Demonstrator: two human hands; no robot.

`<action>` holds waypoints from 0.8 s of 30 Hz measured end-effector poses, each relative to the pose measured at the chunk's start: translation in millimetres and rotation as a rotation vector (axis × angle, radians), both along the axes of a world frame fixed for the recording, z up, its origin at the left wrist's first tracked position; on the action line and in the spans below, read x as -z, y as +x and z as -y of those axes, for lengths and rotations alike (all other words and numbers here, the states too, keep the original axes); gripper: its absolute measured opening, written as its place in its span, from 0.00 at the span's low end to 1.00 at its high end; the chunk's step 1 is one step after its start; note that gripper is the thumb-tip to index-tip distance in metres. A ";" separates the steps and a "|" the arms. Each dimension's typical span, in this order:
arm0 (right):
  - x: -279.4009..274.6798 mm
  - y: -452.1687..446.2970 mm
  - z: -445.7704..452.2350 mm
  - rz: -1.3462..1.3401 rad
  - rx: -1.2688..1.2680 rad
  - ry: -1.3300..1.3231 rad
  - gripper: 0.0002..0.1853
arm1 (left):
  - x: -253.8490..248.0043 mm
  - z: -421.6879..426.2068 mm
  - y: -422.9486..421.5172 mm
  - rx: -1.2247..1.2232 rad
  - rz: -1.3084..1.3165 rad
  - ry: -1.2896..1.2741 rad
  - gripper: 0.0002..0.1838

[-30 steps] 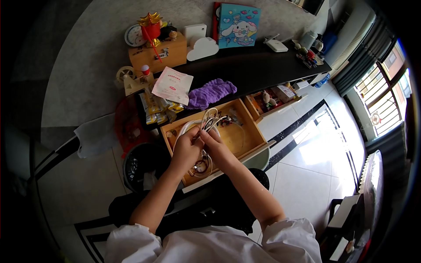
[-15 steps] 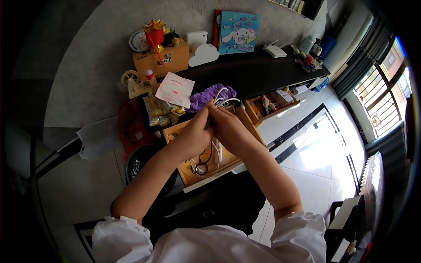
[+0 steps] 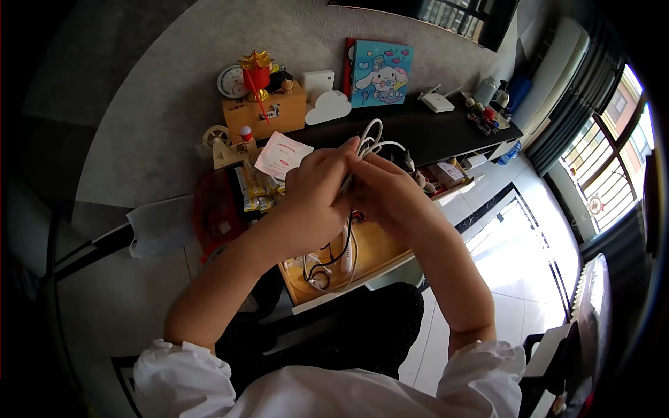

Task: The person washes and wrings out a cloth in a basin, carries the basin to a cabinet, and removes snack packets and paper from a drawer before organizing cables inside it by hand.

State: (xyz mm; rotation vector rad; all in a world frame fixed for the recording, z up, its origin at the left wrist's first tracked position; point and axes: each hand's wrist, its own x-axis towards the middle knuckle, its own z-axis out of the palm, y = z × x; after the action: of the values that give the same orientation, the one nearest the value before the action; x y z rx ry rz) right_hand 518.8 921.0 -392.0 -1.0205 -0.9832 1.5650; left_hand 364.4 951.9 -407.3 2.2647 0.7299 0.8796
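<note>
Both hands are raised together above an open wooden drawer. My left hand is closed on a bundle of cables, its fingertips against those of the other hand. My right hand grips the same bundle from the other side. White cable loops stick up beyond the fingers, and a dark cable hangs down into the drawer. Within the drawer lie a white power strip and more tangled cords. The fingers partly hide the bundle's middle.
The black cabinet top holds a pink-and-white packet, yellow packets, a wooden box, a cartoon picture and a white router. A second drawer stands open at the right. A red bag is at the left.
Both hands have risen out of the drawer with the cable bundle, coming closer to the camera. The view has tilted up, and the hands now cover the purple cloth.
</note>
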 end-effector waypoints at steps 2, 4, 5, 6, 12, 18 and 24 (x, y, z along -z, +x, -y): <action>9.4 0.6 -2.0 0.018 0.003 -0.008 0.15 | 8.4 2.0 0.7 -0.036 -0.004 0.065 0.34; 26.3 0.3 -7.0 0.014 0.005 -0.026 0.15 | 26.6 -4.8 0.6 0.056 0.101 -0.134 0.35; 31.5 -1.7 -7.7 0.027 0.018 -0.040 0.14 | 31.6 -6.7 -0.3 0.102 0.153 -0.233 0.35; 35.5 -4.0 -7.9 0.041 0.032 -0.053 0.14 | 29.6 -4.4 -2.1 0.135 0.149 -0.385 0.32; 50.0 -3.1 -12.8 -0.054 0.108 -0.086 0.10 | 64.2 -20.0 -9.2 0.225 0.569 -0.835 0.26; 53.9 2.5 -11.5 -0.077 0.056 -0.083 0.06 | 126.3 -49.3 -2.3 -0.027 0.521 -0.844 0.31; 55.1 3.7 -12.5 -0.051 0.019 -0.051 0.10 | 218.1 -61.9 9.3 0.181 -0.043 -0.559 0.37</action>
State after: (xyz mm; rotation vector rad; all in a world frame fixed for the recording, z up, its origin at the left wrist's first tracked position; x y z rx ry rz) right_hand 522.4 933.4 -447.0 -1.0168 -0.9005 1.5998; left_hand 373.7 1013.8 -625.3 1.8160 0.6747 0.4667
